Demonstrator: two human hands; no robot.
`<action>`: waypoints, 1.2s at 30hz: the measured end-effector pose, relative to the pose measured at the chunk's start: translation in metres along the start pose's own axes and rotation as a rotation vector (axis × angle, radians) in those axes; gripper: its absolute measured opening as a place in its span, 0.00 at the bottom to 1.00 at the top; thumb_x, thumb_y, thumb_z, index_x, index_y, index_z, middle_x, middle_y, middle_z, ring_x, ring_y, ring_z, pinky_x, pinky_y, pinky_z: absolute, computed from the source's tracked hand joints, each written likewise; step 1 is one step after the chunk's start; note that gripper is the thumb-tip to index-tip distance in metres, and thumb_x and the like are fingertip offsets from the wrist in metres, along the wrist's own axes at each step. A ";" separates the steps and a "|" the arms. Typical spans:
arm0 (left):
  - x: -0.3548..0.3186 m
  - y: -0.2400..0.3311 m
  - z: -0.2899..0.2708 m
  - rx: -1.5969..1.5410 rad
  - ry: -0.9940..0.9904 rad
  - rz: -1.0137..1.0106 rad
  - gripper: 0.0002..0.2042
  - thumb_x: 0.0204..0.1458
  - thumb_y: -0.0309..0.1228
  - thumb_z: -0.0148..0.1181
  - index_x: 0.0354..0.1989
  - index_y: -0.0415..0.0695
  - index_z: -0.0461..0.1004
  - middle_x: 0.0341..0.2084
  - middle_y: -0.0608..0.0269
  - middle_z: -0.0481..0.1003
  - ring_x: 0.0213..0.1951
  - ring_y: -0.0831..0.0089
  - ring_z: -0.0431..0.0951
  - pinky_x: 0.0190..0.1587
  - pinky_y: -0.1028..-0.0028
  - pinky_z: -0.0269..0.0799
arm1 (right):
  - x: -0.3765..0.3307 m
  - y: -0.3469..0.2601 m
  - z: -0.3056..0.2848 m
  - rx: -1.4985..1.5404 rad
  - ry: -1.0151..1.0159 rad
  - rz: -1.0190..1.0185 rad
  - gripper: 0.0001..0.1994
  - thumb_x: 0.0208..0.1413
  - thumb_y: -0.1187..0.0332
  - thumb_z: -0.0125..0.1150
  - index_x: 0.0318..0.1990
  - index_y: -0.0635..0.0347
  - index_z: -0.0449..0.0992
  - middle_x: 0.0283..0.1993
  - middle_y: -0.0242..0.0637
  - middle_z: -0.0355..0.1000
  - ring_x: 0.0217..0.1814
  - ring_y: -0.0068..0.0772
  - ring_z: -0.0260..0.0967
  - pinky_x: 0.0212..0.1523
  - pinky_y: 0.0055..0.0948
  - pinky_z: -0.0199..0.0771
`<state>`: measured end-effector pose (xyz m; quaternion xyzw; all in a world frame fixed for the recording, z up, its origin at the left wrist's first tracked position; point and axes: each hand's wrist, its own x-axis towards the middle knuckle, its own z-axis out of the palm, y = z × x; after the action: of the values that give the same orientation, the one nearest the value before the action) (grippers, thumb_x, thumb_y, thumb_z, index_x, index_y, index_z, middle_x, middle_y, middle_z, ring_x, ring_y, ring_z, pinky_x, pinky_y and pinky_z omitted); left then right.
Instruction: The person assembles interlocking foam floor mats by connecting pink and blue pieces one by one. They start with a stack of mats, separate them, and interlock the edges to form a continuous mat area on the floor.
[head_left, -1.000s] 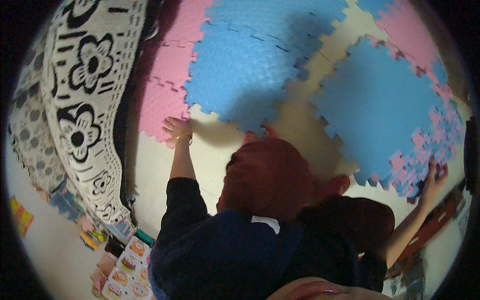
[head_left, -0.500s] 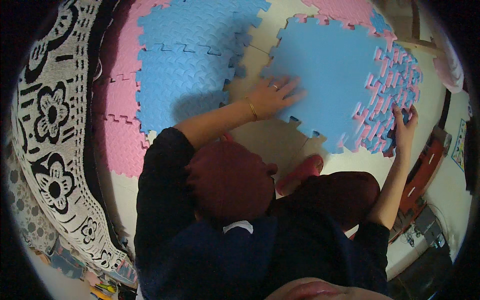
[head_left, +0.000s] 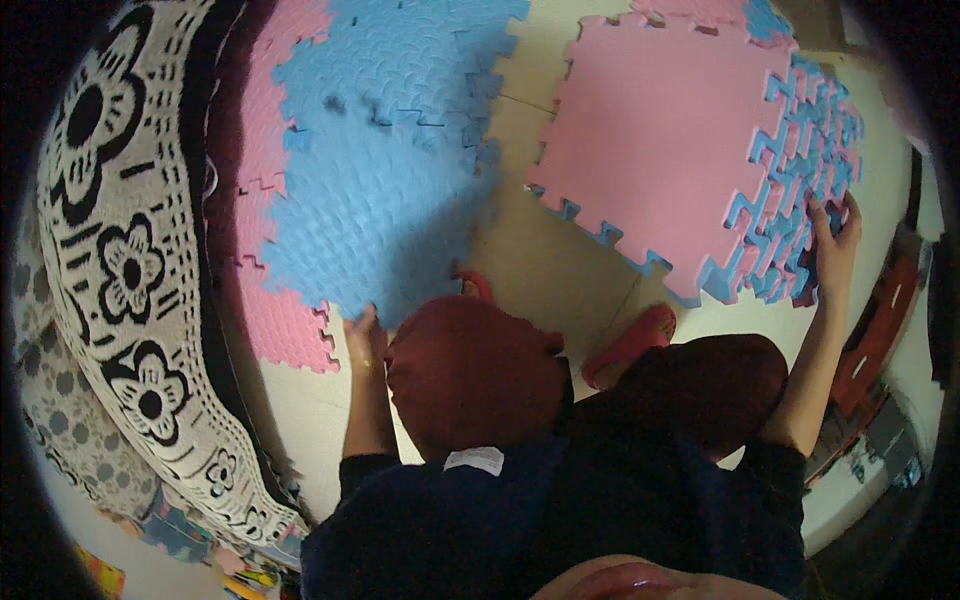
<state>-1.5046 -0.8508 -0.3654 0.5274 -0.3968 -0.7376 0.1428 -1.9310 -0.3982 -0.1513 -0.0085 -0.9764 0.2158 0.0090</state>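
My left grip (head_left: 365,345) pinches a blue foam tile (head_left: 350,235), likely light, bendy and best held by its edge, while my right grip (head_left: 838,245), fingers apart, touches the stack (head_left: 715,170).

From where I stand, thin joints cross the pale tiled floor (head_left: 560,240). A black-and-white flowered throw (head_left: 132,270) lines the left, grey dotted fabric (head_left: 85,440) beyond it. The light is dim, the shadows soft.

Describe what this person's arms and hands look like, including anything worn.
Dark, near-black sleeves end partway, leaving the forearms bare. The left hand and right hand are ungloved; the left seems to have a thin gold-coloured bracelet, though blurred.
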 end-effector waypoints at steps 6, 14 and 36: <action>0.023 -0.033 -0.164 1.311 0.827 0.427 0.26 0.50 0.34 0.62 0.53 0.32 0.61 0.38 0.53 0.72 0.45 0.61 0.71 0.48 0.66 0.68 | 0.010 0.010 0.018 0.267 0.044 -0.025 0.38 0.49 0.59 0.66 0.63 0.63 0.52 0.59 0.49 0.60 0.53 0.36 0.64 0.29 0.22 0.72; 0.036 0.134 0.276 0.829 -1.052 0.174 0.26 0.56 0.34 0.53 0.63 0.45 0.53 0.57 0.52 0.62 0.57 0.65 0.63 0.57 0.68 0.60 | 0.022 0.063 0.023 1.374 -0.484 0.500 0.37 0.56 0.38 0.40 0.64 0.56 0.54 0.61 0.41 0.61 0.57 0.40 0.63 0.57 0.38 0.65; -0.212 -0.075 0.582 0.693 -1.236 0.387 0.49 0.41 0.48 0.63 0.63 0.31 0.42 0.62 0.34 0.47 0.64 0.47 0.50 0.64 0.59 0.47 | -0.028 0.260 -0.138 1.033 -0.235 0.435 0.41 0.54 0.32 0.31 0.68 0.51 0.46 0.70 0.50 0.39 0.70 0.49 0.41 0.64 0.47 0.48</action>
<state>-1.9219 -0.4163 -0.2043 -0.0493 -0.7014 -0.6941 -0.1543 -1.8971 -0.1050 -0.1360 -0.1795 -0.7145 0.6612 -0.1414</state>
